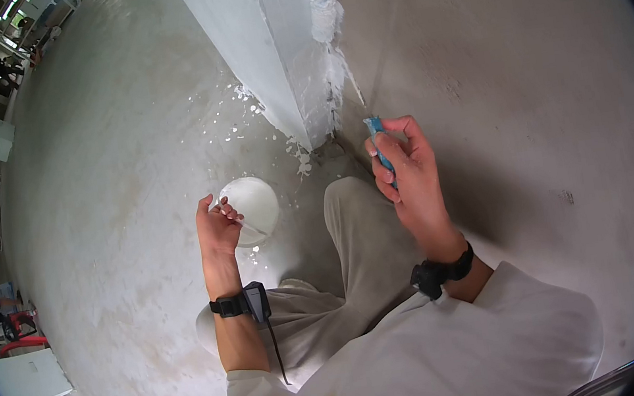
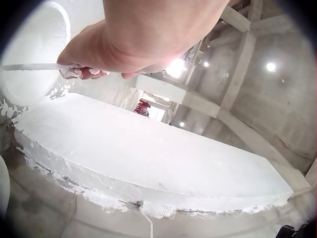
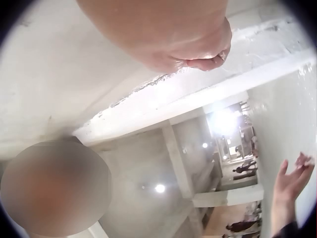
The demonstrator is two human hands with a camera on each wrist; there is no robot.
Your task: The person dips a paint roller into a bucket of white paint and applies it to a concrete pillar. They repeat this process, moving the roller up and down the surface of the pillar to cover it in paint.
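- Bare concrete floor (image 1: 123, 247) lay under me, speckled with white drips.
- My left hand (image 1: 217, 231) pinched the rim of a white bucket (image 1: 253, 202) beside my knee.
- My right hand (image 1: 405, 170) gripped a blue-handled brush (image 1: 378, 142), which reached toward the white-painted column (image 1: 266, 52).

Person wears a white short-sleeved shirt (image 1: 449, 349), faintly soiled at the front, and light beige trousers (image 1: 358, 265). Forearms are bare. A black strap with a dark box-shaped camera unit (image 1: 254, 301) sits on the left wrist; a thin black cable (image 1: 276, 351) runs from it toward the sleeve. A black band with a similar unit (image 1: 433, 275) circles the right wrist.
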